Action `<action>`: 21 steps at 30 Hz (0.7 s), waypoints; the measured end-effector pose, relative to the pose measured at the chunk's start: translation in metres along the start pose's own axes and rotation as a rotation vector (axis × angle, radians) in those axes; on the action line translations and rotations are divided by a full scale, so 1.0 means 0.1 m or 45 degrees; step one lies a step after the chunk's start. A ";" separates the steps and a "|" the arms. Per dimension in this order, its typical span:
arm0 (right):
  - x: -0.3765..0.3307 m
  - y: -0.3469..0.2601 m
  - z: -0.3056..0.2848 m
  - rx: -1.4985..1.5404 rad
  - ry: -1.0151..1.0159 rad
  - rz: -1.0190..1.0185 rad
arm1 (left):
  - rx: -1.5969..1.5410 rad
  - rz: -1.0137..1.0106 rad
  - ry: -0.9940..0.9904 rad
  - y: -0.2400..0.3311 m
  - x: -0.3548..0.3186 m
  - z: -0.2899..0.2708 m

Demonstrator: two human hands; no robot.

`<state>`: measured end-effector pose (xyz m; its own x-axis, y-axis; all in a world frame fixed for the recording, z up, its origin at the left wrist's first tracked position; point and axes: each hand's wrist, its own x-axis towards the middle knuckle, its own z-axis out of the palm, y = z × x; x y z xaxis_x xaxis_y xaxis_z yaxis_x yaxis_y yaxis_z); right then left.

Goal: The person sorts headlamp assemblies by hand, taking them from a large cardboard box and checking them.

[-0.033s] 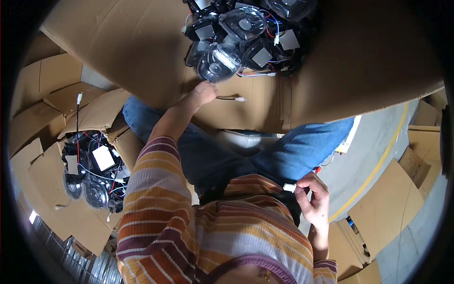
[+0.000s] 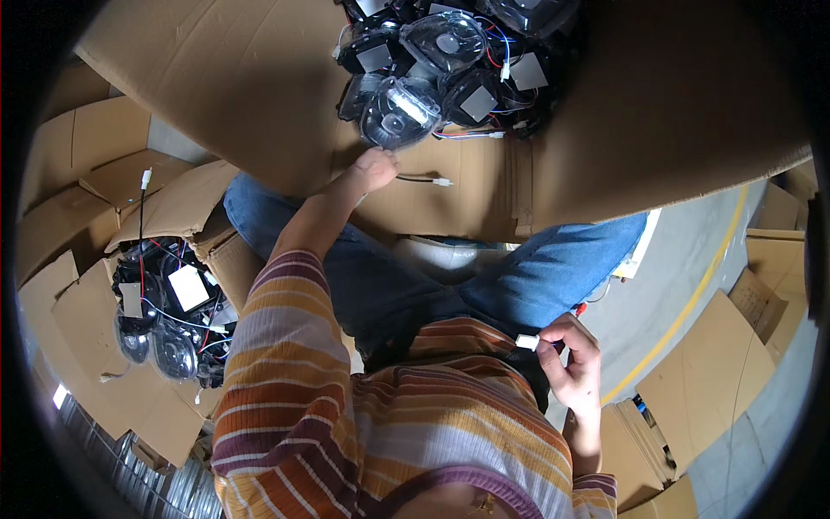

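Note:
At the near edge of a pile, a clear-lensed lamp unit [image 2: 395,125] with a black body is gripped by my left hand [image 2: 378,169]. My fingers are closed on its lower rim. A short black cable with a white plug [image 2: 442,182] sticks out beside that hand over the cardboard. By my right hip, my right hand [image 2: 572,355] pinches a small white connector [image 2: 526,342] between thumb and fingers. Whether a wire runs from it is hidden by the hand. More lamp units [image 2: 445,41] with loose wires and pale square patches lie heaped beyond my left hand.
A large open cardboard box [image 2: 657,130] spreads its flaps above my knees. To the left, a smaller carton [image 2: 233,268] holds similar lamps [image 2: 177,350], one black cable [image 2: 143,203] standing up. Cartons [image 2: 705,363] stand at right on a grey floor [image 2: 661,303] with a yellow line.

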<state>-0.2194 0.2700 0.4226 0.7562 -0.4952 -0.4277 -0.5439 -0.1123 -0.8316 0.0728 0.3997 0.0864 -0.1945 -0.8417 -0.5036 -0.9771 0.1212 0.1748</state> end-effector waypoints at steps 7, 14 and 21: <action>-0.01 0.05 0.04 0.028 -0.040 -0.029 | 0.103 0.170 0.113 0.11 -0.07 -0.04; 0.01 0.05 0.04 0.090 -0.023 -0.025 | 0.417 0.194 0.171 0.09 -0.07 0.14; 0.09 0.03 0.07 0.082 -0.100 -0.035 | -0.660 -0.251 -0.057 0.50 -0.05 -0.99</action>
<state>-0.2115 0.2716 0.4138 0.7979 -0.4236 -0.4289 -0.5002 -0.0681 -0.8633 0.0331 0.3579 0.1817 -0.0268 -0.7977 -0.6024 -0.8272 -0.3207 0.4615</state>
